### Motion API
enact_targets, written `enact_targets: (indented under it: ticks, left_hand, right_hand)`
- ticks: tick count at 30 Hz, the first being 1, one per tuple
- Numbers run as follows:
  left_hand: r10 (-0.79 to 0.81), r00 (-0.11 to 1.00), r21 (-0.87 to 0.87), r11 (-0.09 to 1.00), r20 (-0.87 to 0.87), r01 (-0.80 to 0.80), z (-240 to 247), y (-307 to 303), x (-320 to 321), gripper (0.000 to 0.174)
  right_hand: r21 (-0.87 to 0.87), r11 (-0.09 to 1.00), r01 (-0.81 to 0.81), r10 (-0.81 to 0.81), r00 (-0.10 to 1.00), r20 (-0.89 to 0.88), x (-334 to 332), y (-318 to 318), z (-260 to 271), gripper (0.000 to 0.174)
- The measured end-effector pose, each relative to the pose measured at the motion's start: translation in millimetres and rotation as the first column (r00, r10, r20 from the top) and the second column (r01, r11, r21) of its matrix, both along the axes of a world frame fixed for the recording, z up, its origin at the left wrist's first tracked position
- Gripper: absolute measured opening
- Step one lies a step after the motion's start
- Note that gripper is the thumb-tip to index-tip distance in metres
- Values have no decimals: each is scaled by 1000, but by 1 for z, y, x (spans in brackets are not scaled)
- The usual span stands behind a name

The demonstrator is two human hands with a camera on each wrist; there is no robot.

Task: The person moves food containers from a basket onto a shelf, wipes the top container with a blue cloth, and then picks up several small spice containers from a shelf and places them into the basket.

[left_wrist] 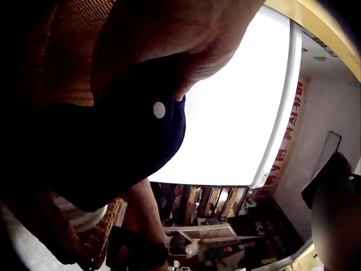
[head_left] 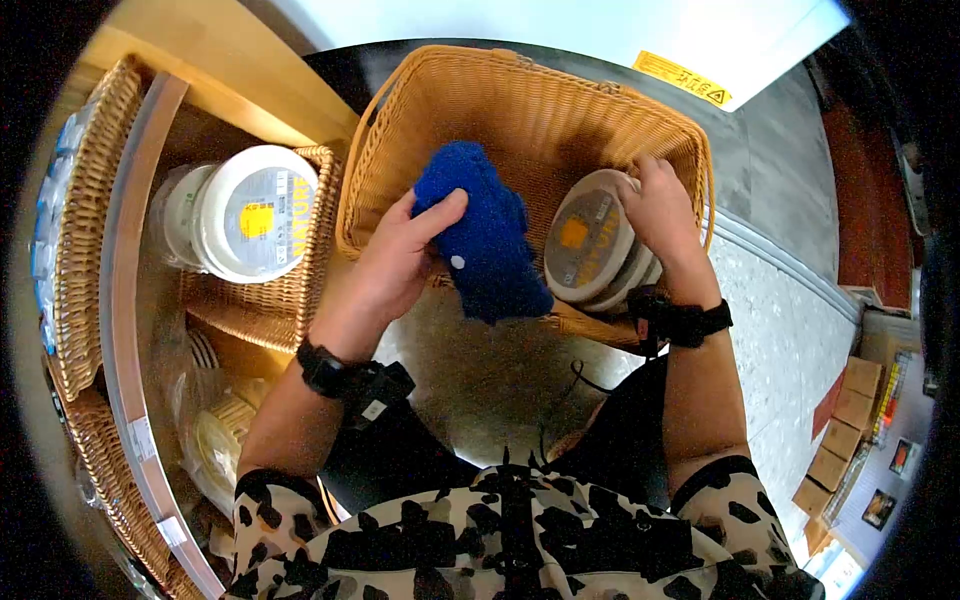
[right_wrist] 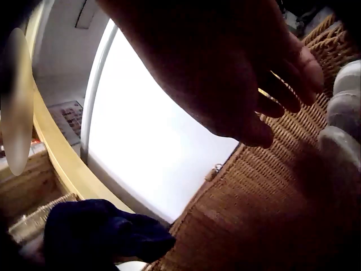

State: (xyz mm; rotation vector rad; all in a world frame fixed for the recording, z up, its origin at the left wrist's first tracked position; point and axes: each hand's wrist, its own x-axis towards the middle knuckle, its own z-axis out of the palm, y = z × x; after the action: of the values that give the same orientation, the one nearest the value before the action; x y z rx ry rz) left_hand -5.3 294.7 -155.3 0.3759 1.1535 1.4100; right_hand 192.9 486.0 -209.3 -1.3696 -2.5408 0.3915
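My left hand [head_left: 392,255] grips a folded dark blue cloth [head_left: 490,255] over the near left part of a wicker basket [head_left: 480,72], the thumb lying on top of it. A small white spot marks the cloth. In the left wrist view the cloth [left_wrist: 141,141] hangs dark below the hand. Inside the basket's right side lies a stack of round white tubs [head_left: 578,238] with grey printed lids, tilted. Over their right edge hovers my right hand [head_left: 668,210], its fingers loosely bent. The right wrist view shows this hand [right_wrist: 225,73] apart from the tubs [right_wrist: 345,110] and holding nothing.
On the left, a wooden shelf [head_left: 150,250] holds another wicker basket [head_left: 270,310] with plastic-wrapped white tubs [head_left: 250,215]. A white appliance [head_left: 590,30] with a yellow label stands behind the big basket. Small brown boxes [head_left: 840,435] sit at far right.
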Motion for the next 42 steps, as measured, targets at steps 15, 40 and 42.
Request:
enact_targets:
  ticks: [15,40,42]
  left_hand:
    - [39,999,70,997,11,-40,-26,-9,-19,40]
    - [7,987,38,999,-158,-1,-32,1,-24,87]
    - [-46,992,96,994,-114,57,-22,-3,-27,94]
  right_hand:
    - [-167,982,-89,122,972,202,-16,9,-35,37]
    - [-716,337,-611,-677,371,-636,-26,-20,28,43]
    - [-715,261,-649,-664,417,-621,-31,-25,22,45]
